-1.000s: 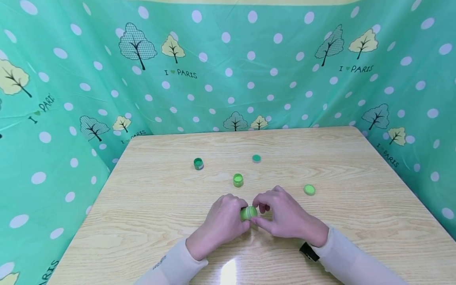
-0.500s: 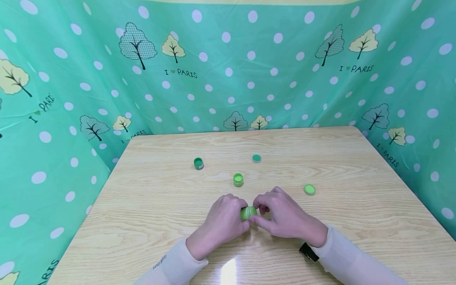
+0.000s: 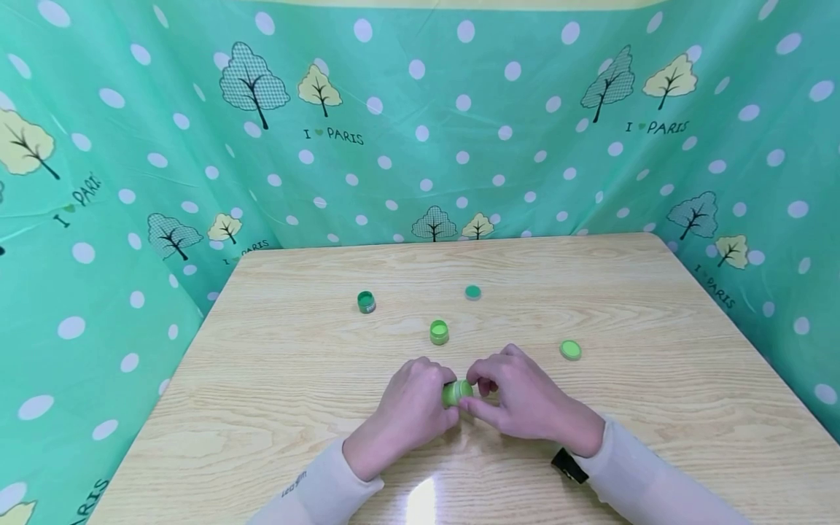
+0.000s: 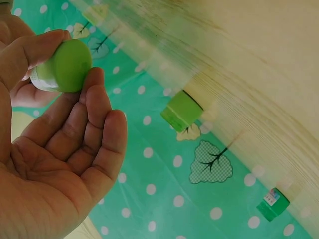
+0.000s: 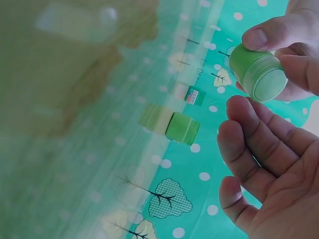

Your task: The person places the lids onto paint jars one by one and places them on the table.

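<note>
My left hand [image 3: 413, 401] grips a small light-green jar [image 3: 453, 394] on its side, near the front middle of the table. The jar's pale lid [image 5: 270, 84] faces right, and my right hand [image 3: 525, 394] pinches its rim between thumb and index finger. In the left wrist view, the rounded green base of the jar sits between my left thumb and fingertips. The right hand's other fingers spread loosely below the lid in the right wrist view. Beyond the hands stands a lidless light-green jar [image 3: 439, 333]. What fills the held jar is hidden.
An opened dark-green jar [image 3: 366, 302] stands farther back on the left of the wooden table [image 3: 275, 379]. One dark-green lid [image 3: 472, 292] lies at the back middle, and a light-green lid [image 3: 571, 350] lies to the right. A polka-dot curtain [image 3: 420, 160] surrounds the table.
My right thumb and fingers shift very slightly at the jar's lid. The left hand and the things on the table stay where they were.
</note>
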`<state>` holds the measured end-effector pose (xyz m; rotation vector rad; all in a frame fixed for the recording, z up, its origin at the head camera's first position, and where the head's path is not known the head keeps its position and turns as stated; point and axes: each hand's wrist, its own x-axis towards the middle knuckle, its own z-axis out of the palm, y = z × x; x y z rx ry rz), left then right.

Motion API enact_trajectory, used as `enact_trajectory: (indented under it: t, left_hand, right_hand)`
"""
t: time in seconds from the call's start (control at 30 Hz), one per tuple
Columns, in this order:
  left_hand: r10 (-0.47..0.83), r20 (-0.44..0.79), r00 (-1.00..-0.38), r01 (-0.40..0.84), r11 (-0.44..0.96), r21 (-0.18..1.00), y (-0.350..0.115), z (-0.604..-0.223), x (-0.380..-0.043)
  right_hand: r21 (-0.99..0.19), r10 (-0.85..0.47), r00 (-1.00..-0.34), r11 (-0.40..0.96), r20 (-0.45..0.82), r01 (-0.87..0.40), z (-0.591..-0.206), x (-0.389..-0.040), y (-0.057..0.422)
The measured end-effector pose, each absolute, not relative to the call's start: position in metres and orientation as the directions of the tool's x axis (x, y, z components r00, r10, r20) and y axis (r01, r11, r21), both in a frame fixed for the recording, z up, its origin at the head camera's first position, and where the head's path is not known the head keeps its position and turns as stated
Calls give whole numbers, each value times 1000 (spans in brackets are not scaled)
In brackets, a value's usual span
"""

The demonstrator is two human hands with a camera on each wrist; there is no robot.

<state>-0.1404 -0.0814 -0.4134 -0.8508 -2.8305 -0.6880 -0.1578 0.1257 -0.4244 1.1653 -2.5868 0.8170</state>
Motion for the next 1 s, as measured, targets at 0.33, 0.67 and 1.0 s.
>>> enact_trajectory:
  t: [0.33,0.67,1.0]
  left_hand:
    - [496,266,-827,563,729,391,-83,-412,-141]
    - [435,308,-846,527,769,362,-85,-412,-141]
    - [369,287,-884,459,799,388,-90,-409,-145]
  right_hand:
    - [-398,-594,-684,556,424,-730,-423,-160,129]
    - [-409,-545,-718,591,434,-695,-418,-161,134]
    - [-419,-516,-739,610,434,-672,-411,-164,138]
